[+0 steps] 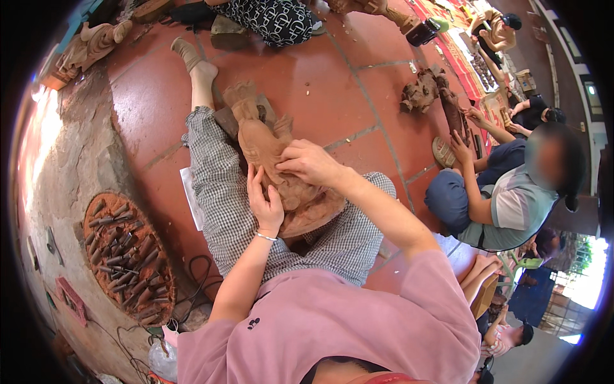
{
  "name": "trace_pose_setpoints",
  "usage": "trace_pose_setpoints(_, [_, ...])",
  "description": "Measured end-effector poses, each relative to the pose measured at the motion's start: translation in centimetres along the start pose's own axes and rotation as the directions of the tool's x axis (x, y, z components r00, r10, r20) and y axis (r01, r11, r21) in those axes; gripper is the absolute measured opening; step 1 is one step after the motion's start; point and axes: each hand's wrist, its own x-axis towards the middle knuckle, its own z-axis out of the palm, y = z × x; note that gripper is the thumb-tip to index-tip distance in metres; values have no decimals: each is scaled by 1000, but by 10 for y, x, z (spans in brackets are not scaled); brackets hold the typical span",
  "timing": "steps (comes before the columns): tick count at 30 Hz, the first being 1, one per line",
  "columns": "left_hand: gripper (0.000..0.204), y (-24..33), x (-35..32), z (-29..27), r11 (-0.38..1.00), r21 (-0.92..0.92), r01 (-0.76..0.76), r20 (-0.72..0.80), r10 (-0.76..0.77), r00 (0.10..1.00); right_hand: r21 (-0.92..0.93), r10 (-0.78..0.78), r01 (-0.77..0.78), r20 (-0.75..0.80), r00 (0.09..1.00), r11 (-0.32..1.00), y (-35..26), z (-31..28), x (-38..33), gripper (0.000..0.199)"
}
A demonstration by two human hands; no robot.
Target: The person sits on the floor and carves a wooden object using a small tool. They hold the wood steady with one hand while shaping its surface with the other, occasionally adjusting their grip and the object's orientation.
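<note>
A brown wooden carving (259, 137) leans between my legs, its narrow end pointing away from me and its broad, rounded base (313, 214) close to my lap. Along the carving's left side rests my left hand (265, 208), fingers stretched out and thumb apart. My right hand (310, 163) presses on the carving's middle with bent fingers held together. Whatever may be under those fingertips is hidden. A wooden block (227, 121) shows beside the carving's far end.
On the left, a round tray (89, 221) of reddish sawdust holds several carving tools (128, 256). A cable (198, 272) lies nearby. At the right a seated person (511, 198) handles a dark carving (451, 109). Another carving (93, 48) stands far left on the tiled floor (288, 70).
</note>
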Motion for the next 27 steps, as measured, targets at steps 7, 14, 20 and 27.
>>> trace_pose_setpoints(7, [46, 2, -1, -1, 1000, -19, 8, 8, -8, 1000, -90, -24, 25, 12, 1000, 996, -4, -2, 6, 18])
trace_pose_setpoints(14, [47, -2, -2, 1, 1000, -19, -9, -11, 8, 1000, -158, -4, 11, 47, 999, 987, -14, 2, 10, 20])
trace_pose_setpoints(20, [47, 2, 0, -3, 1000, -12, 15, 6, -15, 1000, -212, 28, -25, 12, 1000, 977, -4, -17, -9, 20])
trace_pose_setpoints(27, [48, 0, -1, -2, 999, -35, 7, 9, -6, 1000, -134, 30, -27, 23, 999, 991, 0, -5, 3, 20])
